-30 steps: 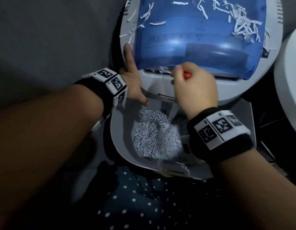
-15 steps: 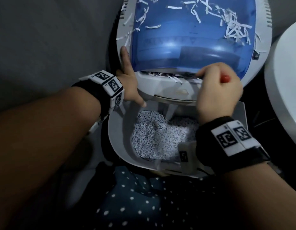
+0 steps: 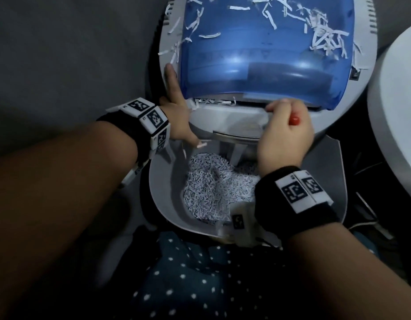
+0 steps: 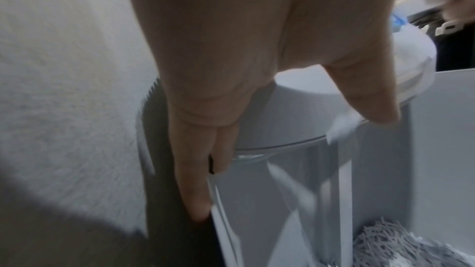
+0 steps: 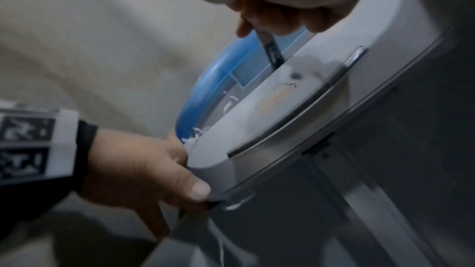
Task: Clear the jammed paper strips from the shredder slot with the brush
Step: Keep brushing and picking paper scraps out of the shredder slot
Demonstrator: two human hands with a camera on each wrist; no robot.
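at the slot (image 3: 223,103), white paper strips (image 3: 213,102) bunched.

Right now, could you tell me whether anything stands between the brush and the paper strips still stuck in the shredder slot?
Nothing visible does. The right hand holds the brush with its tip already in the slot, under the edge of the blue cover. The remaining strips lie along the same open slot, toward the left hand resting on the shredder's side.

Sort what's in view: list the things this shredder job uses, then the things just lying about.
In use: shredder; brush gripped by right hand; jammed strips; left hand bracing the shredder.
Lying about: shredded pile; white round object.
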